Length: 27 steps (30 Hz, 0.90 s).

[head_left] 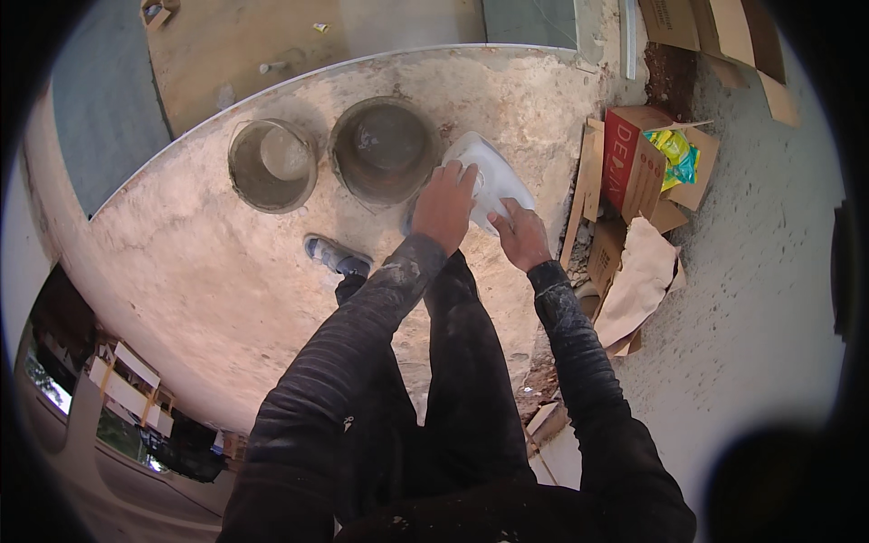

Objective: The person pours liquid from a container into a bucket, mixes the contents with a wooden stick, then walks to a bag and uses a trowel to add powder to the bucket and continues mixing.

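Note:
A whitish translucent plastic container (506, 180), seemingly a jug, is between my hands, to the right of the buckets. My left hand (445, 207) lies over its left side, near a round opening or cap partly covered by the fingers. My right hand (521, 234) holds its lower right edge, thumb on top. Close by on the left stands a large dark bucket (345, 183), crusted with mortar, with greyish contents, perhaps liquid. A smaller mortar-stained bucket (246, 180) with a wire handle stands further left, a pale patch showing inside.
At right, a red and brown cardboard box (621, 159) holds yellow-green plastic packets (675, 153). Torn cardboard (638, 285) and wood strips (577, 190) lie along the wall. Large tiles (407, 27) cover the floor beyond a pale edge strip. My shoe (333, 254) is below the buckets.

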Motion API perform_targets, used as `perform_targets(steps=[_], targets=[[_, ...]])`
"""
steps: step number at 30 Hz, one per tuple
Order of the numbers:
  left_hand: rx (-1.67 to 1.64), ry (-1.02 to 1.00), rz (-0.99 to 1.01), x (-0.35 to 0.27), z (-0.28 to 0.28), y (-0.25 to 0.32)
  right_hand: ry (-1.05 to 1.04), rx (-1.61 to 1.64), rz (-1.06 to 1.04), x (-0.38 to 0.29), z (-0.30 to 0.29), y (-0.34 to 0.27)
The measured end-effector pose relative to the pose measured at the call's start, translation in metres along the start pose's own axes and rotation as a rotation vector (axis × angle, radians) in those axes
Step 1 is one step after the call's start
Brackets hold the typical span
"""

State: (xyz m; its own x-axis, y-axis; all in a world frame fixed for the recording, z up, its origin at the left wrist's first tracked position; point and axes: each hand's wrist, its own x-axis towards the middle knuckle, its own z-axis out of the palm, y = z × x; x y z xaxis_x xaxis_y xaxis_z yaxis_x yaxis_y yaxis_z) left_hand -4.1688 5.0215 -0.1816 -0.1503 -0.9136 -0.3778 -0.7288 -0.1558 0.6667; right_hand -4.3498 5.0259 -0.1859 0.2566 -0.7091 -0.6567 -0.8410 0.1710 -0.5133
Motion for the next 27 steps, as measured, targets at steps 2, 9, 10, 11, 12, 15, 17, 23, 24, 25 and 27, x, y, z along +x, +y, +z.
perform_targets(steps=[2,9,10,11,12,15,17,23,24,25,27], targets=[[0.109,-0.041,0.073,-0.016,-0.004,-0.006,-0.039,-0.027,0.017,-0.011,0.006,-0.008],[0.026,-0.111,-0.165,-0.048,-0.001,-0.031,-0.023,-0.047,0.131,-0.039,0.038,-0.039],[-0.003,-0.051,-0.285,-0.050,0.002,-0.034,-0.024,-0.056,0.154,-0.042,0.042,-0.043],[-0.044,-0.027,-0.395,-0.053,0.005,-0.038,-0.014,-0.065,0.192,-0.046,0.046,-0.046],[-0.116,0.015,-0.592,-0.055,0.008,-0.043,-0.005,-0.065,0.227,-0.048,0.049,-0.049],[-0.421,0.017,-1.021,-0.066,0.018,-0.055,0.037,-0.075,0.287,-0.051,0.055,-0.052],[-0.655,0.003,-1.121,-0.081,0.025,-0.062,0.018,-0.100,0.260,-0.049,0.060,-0.052],[-0.921,0.279,-1.136,-0.154,0.047,-0.080,-0.109,-0.257,0.227,-0.022,0.088,-0.053],[-0.885,0.252,-1.093,-0.163,0.050,-0.087,-0.134,-0.278,0.231,-0.017,0.094,-0.055],[-0.886,0.223,-1.071,-0.171,0.053,-0.094,-0.137,-0.302,0.221,-0.013,0.100,-0.058],[-0.878,0.148,-1.058,-0.181,0.059,-0.107,-0.168,-0.368,0.222,-0.007,0.110,-0.065]])
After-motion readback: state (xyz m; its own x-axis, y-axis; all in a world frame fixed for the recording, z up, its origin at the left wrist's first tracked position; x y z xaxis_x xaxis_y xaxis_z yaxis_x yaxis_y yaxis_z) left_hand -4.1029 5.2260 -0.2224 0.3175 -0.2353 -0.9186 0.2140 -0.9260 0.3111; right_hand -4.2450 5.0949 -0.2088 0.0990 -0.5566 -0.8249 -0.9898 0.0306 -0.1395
